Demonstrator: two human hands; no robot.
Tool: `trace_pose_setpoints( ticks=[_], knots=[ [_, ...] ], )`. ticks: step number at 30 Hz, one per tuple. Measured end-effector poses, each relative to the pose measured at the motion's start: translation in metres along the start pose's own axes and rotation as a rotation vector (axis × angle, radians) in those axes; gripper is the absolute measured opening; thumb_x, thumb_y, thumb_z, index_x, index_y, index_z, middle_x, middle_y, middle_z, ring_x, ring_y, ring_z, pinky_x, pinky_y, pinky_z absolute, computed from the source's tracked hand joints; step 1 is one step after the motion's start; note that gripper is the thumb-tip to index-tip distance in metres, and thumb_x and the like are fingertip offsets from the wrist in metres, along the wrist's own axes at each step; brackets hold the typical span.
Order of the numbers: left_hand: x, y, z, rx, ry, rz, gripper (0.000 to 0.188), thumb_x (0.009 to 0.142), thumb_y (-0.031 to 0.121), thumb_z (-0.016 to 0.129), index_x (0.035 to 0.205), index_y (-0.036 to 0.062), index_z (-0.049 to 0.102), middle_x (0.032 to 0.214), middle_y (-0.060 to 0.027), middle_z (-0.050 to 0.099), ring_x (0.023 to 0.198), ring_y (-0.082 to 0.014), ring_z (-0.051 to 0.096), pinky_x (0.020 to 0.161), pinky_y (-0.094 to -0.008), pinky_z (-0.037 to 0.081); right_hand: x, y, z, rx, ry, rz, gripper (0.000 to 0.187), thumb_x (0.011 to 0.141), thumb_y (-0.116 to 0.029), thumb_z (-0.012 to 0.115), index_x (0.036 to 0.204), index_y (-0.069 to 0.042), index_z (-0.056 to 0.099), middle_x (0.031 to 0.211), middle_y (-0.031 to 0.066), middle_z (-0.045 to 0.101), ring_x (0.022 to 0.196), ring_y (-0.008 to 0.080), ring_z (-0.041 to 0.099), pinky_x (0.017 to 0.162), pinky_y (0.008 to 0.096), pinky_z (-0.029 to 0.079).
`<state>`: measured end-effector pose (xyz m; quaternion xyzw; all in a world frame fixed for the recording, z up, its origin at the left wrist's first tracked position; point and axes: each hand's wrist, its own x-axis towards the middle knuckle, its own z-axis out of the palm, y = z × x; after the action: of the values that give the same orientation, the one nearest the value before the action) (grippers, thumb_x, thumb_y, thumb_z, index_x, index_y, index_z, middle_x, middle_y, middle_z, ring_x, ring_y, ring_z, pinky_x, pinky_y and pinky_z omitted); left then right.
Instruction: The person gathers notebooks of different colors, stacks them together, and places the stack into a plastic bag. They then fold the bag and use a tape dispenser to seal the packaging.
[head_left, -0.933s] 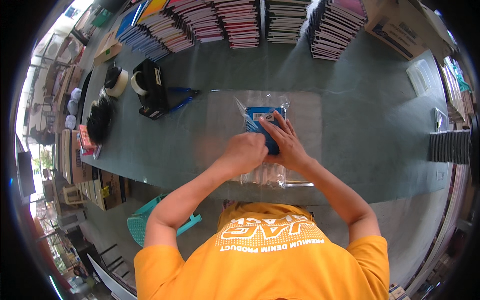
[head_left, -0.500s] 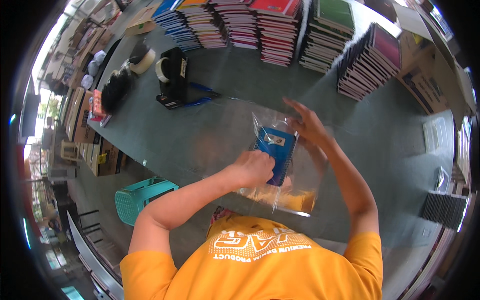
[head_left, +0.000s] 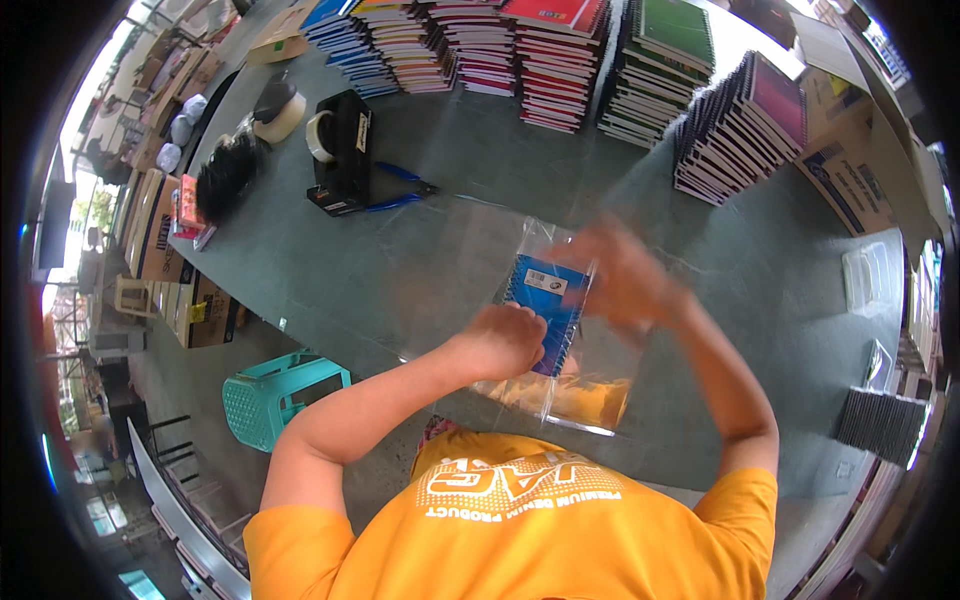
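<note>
A small blue spiral notebook (head_left: 560, 325) with a white label lies inside a clear plastic bag (head_left: 538, 232) on the green table. My left hand (head_left: 505, 338) is closed, its curled fingers on the notebook's lower left part, gripping it through the film. Over the notebook's upper right edge, my right hand (head_left: 630, 275) is smeared by motion, so its fingers cannot be made out. More clear plastic film (head_left: 590, 405) lies beneath and in front of the notebook, reflecting the yellow shirt.
Notebook stacks, including red (head_left: 555, 70), green (head_left: 665, 65) and maroon (head_left: 745, 125) ones, line the far side. A black tape dispenser (head_left: 345, 150) and blue-handled pliers (head_left: 400, 185) sit at left. Clear plastic containers (head_left: 870, 275) stand at right. A teal stool (head_left: 270, 400) is below the table.
My right hand has moved from the bag's top edge slightly down and right, blurring. The bag's top film has shifted. My left hand stays nearly in place on the notebook.
</note>
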<state>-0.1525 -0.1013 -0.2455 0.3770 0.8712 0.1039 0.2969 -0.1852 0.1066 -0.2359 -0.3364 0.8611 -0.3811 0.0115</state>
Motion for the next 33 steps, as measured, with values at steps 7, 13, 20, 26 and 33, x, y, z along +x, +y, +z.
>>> trace_pose_setpoints(
  ticks=[7, 13, 20, 26, 33],
  knots=[
    [-0.014, -0.016, -0.019, -0.209, -0.008, 0.138, 0.024, 0.083, 0.028, 0.059, 0.083, 0.0042, 0.059, 0.084, -0.0092, 0.063, 0.079, -0.0229, 0.062, 0.069, -0.0363, 0.050, -0.039, -0.043, 0.048, -0.086, -0.050, 0.180, 0.035, 0.067, -0.007, 0.069, 0.102, -0.008, 0.064, 0.108, 0.0052, 0.061, 0.100, 0.0255, 0.053, 0.088, 0.0368, 0.043],
    [-0.061, -0.201, -0.088, -0.460, 1.051, -0.321, 0.011, 0.085, 0.010, 0.059, 0.089, 0.0013, 0.063, 0.082, -0.0057, 0.064, 0.075, -0.0121, 0.059, 0.068, -0.0271, 0.048, -0.049, -0.056, 0.061, -0.087, 0.095, 0.329, 0.021, 0.073, -0.010, 0.067, 0.093, -0.006, 0.067, 0.110, 0.0057, 0.061, 0.104, 0.0261, 0.052, 0.092, 0.0359, 0.042],
    [-0.070, -0.272, -0.086, -1.264, 1.004, -0.715, 0.024, 0.085, 0.025, 0.062, 0.094, 0.0031, 0.065, 0.081, -0.0023, 0.061, 0.072, -0.0119, 0.053, 0.065, -0.0279, 0.040, -0.023, -0.069, 0.080, -0.206, 0.293, 0.655, 0.012, 0.075, -0.017, 0.068, 0.084, -0.008, 0.068, 0.098, -0.0009, 0.063, 0.097, 0.0242, 0.051, 0.087, 0.0378, 0.037],
    [-0.067, -0.255, -0.073, -1.124, 1.351, -0.447, 0.019, 0.084, 0.021, 0.066, 0.081, 0.0029, 0.062, 0.064, 0.0001, 0.056, 0.055, -0.0089, 0.048, 0.051, -0.0231, 0.038, -0.017, -0.092, 0.085, -0.318, 0.241, 0.759, 0.027, 0.065, -0.019, 0.075, 0.090, -0.014, 0.067, 0.105, -0.0033, 0.061, 0.103, 0.0250, 0.047, 0.089, 0.0411, 0.033],
    [-0.102, -0.288, -0.041, -0.627, 0.906, -0.504, 0.019, 0.086, 0.021, 0.061, 0.080, 0.0033, 0.060, 0.064, -0.0056, 0.059, 0.058, -0.0128, 0.055, 0.052, -0.0285, 0.043, -0.039, -0.080, 0.093, -0.294, 0.293, 0.738, 0.070, 0.063, -0.023, 0.077, 0.127, -0.020, 0.049, 0.128, 0.0006, 0.051, 0.127, 0.0334, 0.033, 0.102, 0.0475, 0.025]
  ],
)
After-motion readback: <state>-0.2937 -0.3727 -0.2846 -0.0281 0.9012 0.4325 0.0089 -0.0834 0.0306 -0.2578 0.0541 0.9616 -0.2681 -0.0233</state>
